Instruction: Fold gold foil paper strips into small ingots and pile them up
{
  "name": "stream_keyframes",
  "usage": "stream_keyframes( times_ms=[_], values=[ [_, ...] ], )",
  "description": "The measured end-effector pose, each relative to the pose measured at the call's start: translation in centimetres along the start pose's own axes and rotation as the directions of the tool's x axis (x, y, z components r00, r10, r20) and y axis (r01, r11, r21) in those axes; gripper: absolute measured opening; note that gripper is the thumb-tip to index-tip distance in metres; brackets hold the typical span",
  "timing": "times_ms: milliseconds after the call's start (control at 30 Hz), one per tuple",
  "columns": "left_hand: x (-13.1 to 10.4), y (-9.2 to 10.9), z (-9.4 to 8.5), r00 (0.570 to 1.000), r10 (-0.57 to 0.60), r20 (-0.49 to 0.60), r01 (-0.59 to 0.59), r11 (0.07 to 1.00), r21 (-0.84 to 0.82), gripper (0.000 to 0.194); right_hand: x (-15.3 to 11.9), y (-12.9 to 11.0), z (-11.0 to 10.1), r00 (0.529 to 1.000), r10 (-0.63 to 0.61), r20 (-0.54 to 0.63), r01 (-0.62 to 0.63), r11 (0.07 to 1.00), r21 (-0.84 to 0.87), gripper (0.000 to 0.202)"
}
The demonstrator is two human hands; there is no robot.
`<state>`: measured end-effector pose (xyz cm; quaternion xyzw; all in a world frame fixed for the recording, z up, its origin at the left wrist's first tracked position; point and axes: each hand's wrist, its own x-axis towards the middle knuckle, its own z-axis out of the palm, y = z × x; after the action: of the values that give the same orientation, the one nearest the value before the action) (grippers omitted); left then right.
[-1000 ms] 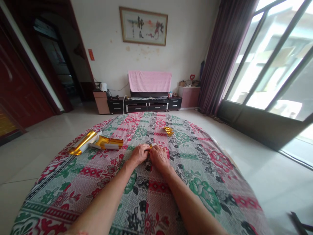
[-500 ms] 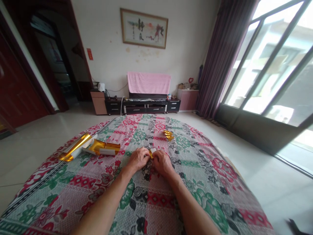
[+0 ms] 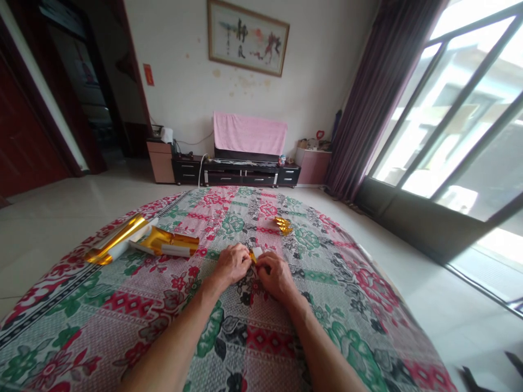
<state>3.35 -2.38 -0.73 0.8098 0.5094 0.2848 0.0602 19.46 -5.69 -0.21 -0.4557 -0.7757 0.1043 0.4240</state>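
Note:
A small piece of gold foil paper (image 3: pixel 254 256) with a white underside sits between my hands, just above the patterned tablecloth (image 3: pixel 229 223). My left hand (image 3: pixel 234 264) pinches its left side with the fingertips. From the other side, my right hand (image 3: pixel 275 273) has its curled fingers closed on the same piece. The fingers cover most of it, so its exact shape is hard to make out. Beyond my right hand lies a folded gold foil piece (image 3: pixel 283 226) with pointed edges.
At the left of the table are a gold foil roll (image 3: pixel 118 239) and a partly curled gold foil sheet (image 3: pixel 174 244) with white backing. Across the floor stands a low black cabinet (image 3: pixel 241 177), with a pink cloth (image 3: pixel 250 132) over the object on it.
My view has tilted and shifted slightly. Both hands stay at the piece, and a little more of its white and gold surface shows between them.

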Motion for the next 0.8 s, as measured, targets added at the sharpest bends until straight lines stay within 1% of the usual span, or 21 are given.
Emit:
stream_keyframes(
  times_ms=[167, 400, 533, 800],
  values=[
    [0.13, -0.07, 0.03, 1.000, 0.001, 0.002, -0.001, 1.000, -0.017, 0.018, 0.00, 0.06, -0.10, 1.000, -0.003, 0.002, 0.003, 1.000, 0.012, 0.022],
    [0.29, 0.09, 0.28, 0.999, -0.052, -0.015, 0.052, 0.999, 0.002, 0.018, -0.02, 0.13, -0.01, 1.000, 0.023, -0.004, -0.023, 0.999, 0.042, 0.026],
    [0.31, 0.31, 0.13, 0.998, -0.065, -0.010, 0.066, 0.997, 0.031, 0.020, 0.01, 0.14, -0.08, 0.999, 0.035, 0.013, -0.035, 0.998, 0.053, 0.027],
    [0.38, 0.67, -0.09, 0.997, -0.072, -0.004, 0.072, 0.997, 0.031, 0.020, 0.08, -0.08, -0.25, 0.998, 0.069, -0.005, -0.068, 0.995, 0.077, 0.028]
  ],
)
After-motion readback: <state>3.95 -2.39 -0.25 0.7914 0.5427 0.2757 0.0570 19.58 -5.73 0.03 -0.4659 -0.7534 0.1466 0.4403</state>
